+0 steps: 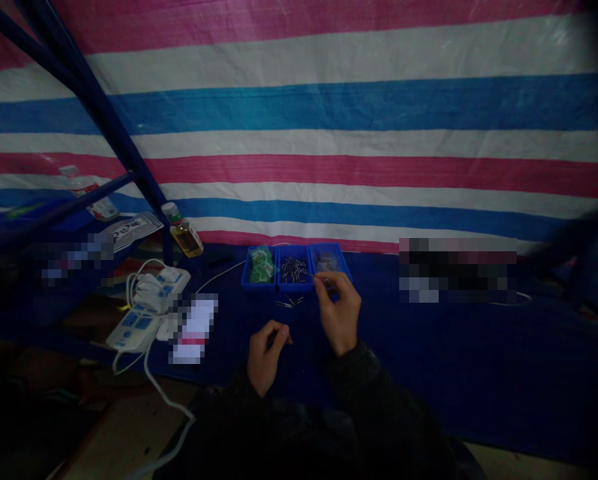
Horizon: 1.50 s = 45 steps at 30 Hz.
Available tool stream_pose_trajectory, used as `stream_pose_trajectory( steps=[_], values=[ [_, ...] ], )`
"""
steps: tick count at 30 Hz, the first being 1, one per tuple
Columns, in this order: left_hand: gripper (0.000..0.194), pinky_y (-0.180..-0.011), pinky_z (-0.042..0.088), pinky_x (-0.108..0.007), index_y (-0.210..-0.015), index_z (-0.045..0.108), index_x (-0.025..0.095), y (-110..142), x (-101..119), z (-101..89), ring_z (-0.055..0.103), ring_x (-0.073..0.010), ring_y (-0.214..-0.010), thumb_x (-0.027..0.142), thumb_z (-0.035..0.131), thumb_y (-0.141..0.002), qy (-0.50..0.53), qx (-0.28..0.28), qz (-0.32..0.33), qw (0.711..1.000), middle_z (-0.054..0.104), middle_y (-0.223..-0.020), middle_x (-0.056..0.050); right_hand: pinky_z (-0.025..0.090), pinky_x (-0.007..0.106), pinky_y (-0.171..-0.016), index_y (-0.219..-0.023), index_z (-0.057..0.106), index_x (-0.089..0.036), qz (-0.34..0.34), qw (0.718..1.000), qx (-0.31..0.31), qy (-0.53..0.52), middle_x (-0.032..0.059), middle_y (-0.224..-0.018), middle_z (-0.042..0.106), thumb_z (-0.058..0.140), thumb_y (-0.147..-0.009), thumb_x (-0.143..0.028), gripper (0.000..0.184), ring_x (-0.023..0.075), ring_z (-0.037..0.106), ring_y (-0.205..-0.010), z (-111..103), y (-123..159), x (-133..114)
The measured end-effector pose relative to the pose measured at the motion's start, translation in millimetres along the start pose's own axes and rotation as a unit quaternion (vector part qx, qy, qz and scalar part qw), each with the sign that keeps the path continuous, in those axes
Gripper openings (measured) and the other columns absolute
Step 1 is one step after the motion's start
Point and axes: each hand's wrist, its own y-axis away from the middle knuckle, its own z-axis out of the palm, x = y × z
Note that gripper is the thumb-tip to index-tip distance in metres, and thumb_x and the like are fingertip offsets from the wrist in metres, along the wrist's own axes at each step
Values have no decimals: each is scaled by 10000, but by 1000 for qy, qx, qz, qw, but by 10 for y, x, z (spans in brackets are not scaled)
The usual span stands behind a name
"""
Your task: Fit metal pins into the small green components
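- The loose metal pieces (291,305) lie on the blue table (429,373) near the centre of the frame, just below the middle blue bin (295,285); one runs nearly left to right, another slants up toward the right.
- More thin metal pins (293,268) fill that bin, their long axes pointing every way.
- The right hand (341,315), right of centre, points up and leftward, thumb and forefinger brought together by the bins; whether a piece sits between them, I cannot tell.
- The left hand (265,359), below centre, is half curled, thumb near the forefinger; its grip is too dark to read.
- The right hand hides the lower part of the right-hand bin (346,257); the greyish contents (326,259) are hard to make out.
- Green packets (263,267) fill the left-hand bin (251,287), their shapes unclear.
- Both dark sleeves (373,380) merge into shadow at the bottom.
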Motion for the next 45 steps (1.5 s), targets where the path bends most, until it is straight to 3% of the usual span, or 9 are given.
stream_pose_trajectory(
  steps=[4,9,13,23,27,30,33,39,45],
  values=[
    [359,-669,423,-257,-752,650,175,1,-11,7,577,-158,-683,430,552,-985,4,2,1,1000,643,-713,-9,502,309,-722,-1125,708,-187,-17,996,-58,73,90,-1116,711,591,-919,-231,241,181,660,-786,109,-147,166],
    [338,-666,426,-258,-764,657,176,17,3,6,586,-160,-688,414,559,-982,13,-13,-7,1000,659,-724,-14,504,304,-763,-991,734,-215,-29,980,-132,144,53,-959,727,552,-951,-224,186,190,678,-814,51,221,451],
    [347,-678,422,-263,-754,647,182,13,31,-1,585,-165,-696,418,547,-988,6,-16,-11,1000,647,-723,-15,502,290,-734,-1056,729,-244,-46,960,-200,190,46,-1017,713,553,-948,-193,212,188,690,-847,10,355,515],
    [352,-667,417,-264,-759,661,181,4,8,-16,574,-163,-690,432,552,-981,-2,-19,0,1000,659,-738,-19,412,258,-596,-950,705,-256,-62,937,-229,256,37,-939,673,562,-970,-164,171,150,634,-725,127,362,548],
    [309,-658,426,-258,-819,655,179,3,-44,5,577,-157,-709,422,554,-982,12,13,3,1000,651,-784,-23,423,263,-620,-886,665,-233,-53,949,-213,228,44,-919,648,536,-956,-116,188,159,624,-724,94,394,536],
    [214,-708,471,-254,-1049,633,195,-12,-77,29,635,-186,-885,382,621,-946,43,59,13,997,679,-986,-56,477,276,-720,-946,651,-229,-57,963,-199,170,54,-968,654,491,-977,-128,192,182,651,-812,28,455,472],
    [298,-803,503,-281,-1181,610,207,-21,-87,37,648,-214,-1028,345,660,-922,43,55,27,997,692,-1084,-73,505,296,-810,-1003,641,-229,-76,967,-221,100,57,-975,680,477,-989,-131,191,200,672,-880,-47,576,388],
    [230,-802,517,-299,-912,733,183,-15,-109,16,687,-206,-853,389,635,-937,20,-13,30,999,748,-879,-49,537,294,-786,-974,677,-247,-83,964,-253,2,38,-903,715,517,-1002,-183,175,189,695,-828,-127,794,267],
    [222,-812,524,-299,-938,748,184,-18,-98,27,697,-208,-846,381,646,-931,17,-22,21,999,761,-876,-49,560,315,-811,-929,701,-243,-41,973,-224,-45,44,-916,736,532,-994,-207,184,194,707,-844,-148,781,223]
  ],
)
